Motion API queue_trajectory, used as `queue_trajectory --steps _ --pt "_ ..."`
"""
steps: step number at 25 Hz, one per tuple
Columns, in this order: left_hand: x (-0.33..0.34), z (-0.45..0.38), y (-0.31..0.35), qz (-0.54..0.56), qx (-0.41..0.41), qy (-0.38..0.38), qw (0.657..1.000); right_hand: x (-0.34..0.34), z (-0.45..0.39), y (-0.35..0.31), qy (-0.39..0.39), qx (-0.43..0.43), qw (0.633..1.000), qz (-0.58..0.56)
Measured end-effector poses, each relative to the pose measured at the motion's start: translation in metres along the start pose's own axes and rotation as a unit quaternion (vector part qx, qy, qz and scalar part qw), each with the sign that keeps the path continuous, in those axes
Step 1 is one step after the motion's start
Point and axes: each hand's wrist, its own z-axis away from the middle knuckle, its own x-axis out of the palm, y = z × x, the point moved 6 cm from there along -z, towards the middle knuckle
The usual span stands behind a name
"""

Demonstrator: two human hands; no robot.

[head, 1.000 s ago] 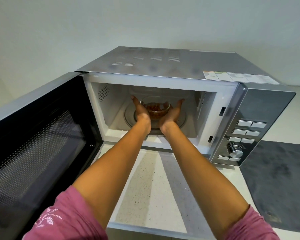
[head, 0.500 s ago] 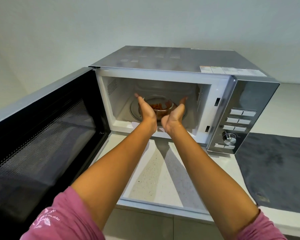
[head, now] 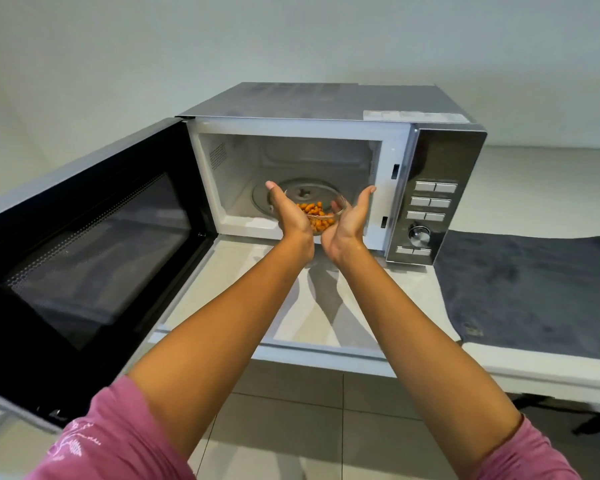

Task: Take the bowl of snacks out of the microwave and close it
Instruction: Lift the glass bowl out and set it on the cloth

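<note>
1. Fingers (head: 273, 192) of the left hand (head: 291, 216) and right hand (head: 349, 220) curved half open, cupping the glass bowl of snacks (head: 317, 213) between both palms.
2. It hung at the microwave (head: 326, 161) mouth, clear of the turntable (head: 302, 195).
3. Removal seemed nearly done; next, set it on the table (head: 243, 299), then swing the door (head: 90, 244) shut.

small clear glass bowl (head: 321, 212) of orange snacks (head: 313, 209), upright, held up right at the mouth of the microwave (head: 326, 140), silver box, white inside, glass turntable bare, black door (head: 84, 251) swung wide open left
</note>
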Motion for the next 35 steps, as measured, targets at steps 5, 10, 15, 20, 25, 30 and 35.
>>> queue_trajectory --steps 5,10,15,20,25,30,35 --pt "0.006 0.048 -0.024 0.040 -0.014 0.002 0.999 -0.036 0.031 -0.014 0.010 -0.004 1.000 0.014" --pt "0.017 0.087 -0.060 0.032 -0.039 0.005 0.999 -0.080 0.061 -0.029 0.048 -0.010 0.998 0.035" --pt "0.044 0.118 -0.107 0.060 -0.082 -0.023 0.995 -0.130 0.089 -0.057 0.136 -0.038 0.989 0.053" --pt "0.085 0.142 -0.148 0.135 -0.133 -0.100 0.977 -0.173 0.101 -0.094 0.179 -0.064 0.980 0.059" --pt "0.124 0.154 -0.178 0.081 -0.150 -0.112 0.979 -0.215 0.098 -0.136 0.219 -0.094 0.970 0.057" --pt "0.168 0.160 -0.213 0.039 -0.167 -0.141 0.975 -0.261 0.087 -0.176 0.253 -0.114 0.959 0.056" --pt "0.206 0.159 -0.245 -0.007 -0.169 -0.168 0.971 -0.297 0.076 -0.216 0.270 -0.129 0.952 0.061"
